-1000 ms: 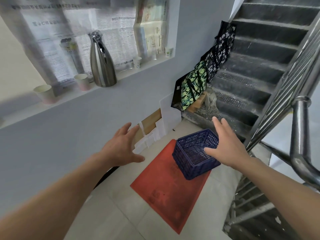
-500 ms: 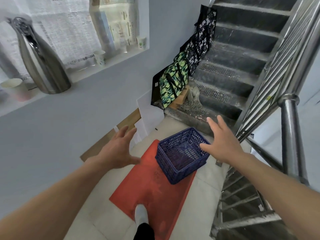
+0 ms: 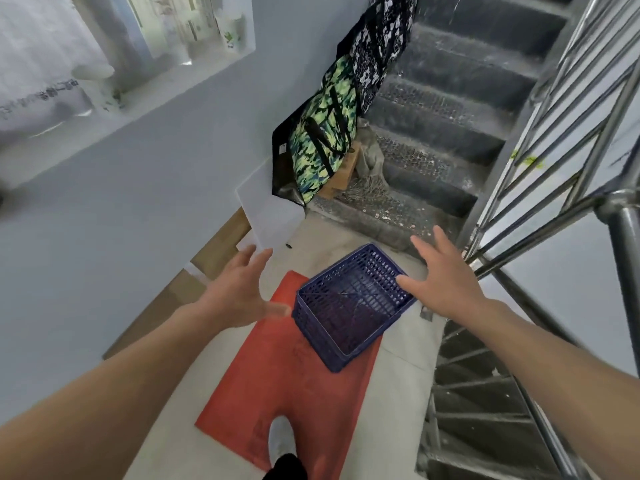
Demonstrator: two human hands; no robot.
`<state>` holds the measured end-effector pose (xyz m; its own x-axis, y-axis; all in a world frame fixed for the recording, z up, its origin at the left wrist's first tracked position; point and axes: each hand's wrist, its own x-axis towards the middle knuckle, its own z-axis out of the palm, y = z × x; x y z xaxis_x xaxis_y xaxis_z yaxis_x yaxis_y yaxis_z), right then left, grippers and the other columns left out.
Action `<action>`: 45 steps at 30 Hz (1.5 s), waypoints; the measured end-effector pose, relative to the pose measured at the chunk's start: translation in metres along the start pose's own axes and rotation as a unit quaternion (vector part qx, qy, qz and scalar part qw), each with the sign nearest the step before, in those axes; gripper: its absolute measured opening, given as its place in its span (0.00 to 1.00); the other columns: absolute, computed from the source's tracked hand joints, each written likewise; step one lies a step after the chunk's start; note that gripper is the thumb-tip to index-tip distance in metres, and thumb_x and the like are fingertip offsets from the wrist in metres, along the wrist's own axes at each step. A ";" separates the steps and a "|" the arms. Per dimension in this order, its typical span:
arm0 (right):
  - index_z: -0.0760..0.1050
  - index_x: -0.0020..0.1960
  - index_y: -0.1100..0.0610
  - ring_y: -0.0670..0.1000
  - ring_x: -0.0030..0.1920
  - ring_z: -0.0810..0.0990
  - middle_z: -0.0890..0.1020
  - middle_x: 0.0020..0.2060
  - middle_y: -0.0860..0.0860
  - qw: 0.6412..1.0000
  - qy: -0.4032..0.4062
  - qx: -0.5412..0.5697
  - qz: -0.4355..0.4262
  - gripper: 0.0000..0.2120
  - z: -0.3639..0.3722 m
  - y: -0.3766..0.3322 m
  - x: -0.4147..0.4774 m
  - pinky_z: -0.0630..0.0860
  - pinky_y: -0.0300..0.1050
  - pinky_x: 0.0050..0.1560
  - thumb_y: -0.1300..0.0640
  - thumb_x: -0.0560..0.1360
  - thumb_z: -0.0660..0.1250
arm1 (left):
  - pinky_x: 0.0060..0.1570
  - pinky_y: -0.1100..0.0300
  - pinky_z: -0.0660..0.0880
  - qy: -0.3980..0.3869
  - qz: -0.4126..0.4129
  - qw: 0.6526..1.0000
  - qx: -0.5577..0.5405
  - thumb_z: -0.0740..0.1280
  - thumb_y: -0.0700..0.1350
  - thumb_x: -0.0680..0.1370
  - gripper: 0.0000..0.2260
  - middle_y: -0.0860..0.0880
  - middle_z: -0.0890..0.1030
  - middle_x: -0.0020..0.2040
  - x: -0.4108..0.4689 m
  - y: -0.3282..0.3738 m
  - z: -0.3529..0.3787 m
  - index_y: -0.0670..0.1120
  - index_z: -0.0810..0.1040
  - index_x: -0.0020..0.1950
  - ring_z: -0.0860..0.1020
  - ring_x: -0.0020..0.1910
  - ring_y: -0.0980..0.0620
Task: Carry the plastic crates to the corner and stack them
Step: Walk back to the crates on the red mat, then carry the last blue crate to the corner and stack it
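Note:
A dark blue plastic crate (image 3: 349, 313) with latticed walls sits empty on a red mat (image 3: 277, 382) on the landing floor, its far end over the tiles. Ribs along its side suggest more than one nested crate, but I cannot tell. My left hand (image 3: 239, 292) hovers to the left of the crate, fingers spread, holding nothing. My right hand (image 3: 440, 282) hovers over the crate's right rim, fingers spread, holding nothing; contact with the rim is unclear.
Grey stairs (image 3: 443, 140) rise ahead, with patterned bags (image 3: 329, 126) leaning along the wall beside them. A white board (image 3: 266, 216) and cardboard (image 3: 221, 244) stand against the blue-grey wall. A steel railing (image 3: 554, 140) runs on the right over descending steps. My foot (image 3: 280, 445) is on the mat.
I have walked closer to the crate, and the view tilted down and right. Both hands stay spread and have drawn nearer to the crate's sides. My foot has come onto the mat.

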<state>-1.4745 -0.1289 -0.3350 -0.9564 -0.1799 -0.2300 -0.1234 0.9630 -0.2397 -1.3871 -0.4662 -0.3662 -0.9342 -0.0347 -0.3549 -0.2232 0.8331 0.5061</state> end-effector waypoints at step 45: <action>0.51 0.83 0.47 0.59 0.79 0.60 0.63 0.80 0.55 0.978 -0.202 -0.009 0.040 0.54 0.351 0.236 0.438 0.69 0.63 0.73 0.27 0.64 0.63 | 0.70 0.47 0.67 -0.061 -0.330 0.918 -0.212 0.78 0.53 0.72 0.43 0.46 0.66 0.77 0.372 -0.086 0.354 0.51 0.58 0.81 0.66 0.75 0.43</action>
<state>-1.8293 -0.0512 -0.8232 -0.7806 -0.1652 -0.6028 -0.0607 0.9799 -0.1900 -1.6170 -0.3552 -0.8197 -0.5241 -0.3719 -0.7661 -0.8418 0.3625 0.3999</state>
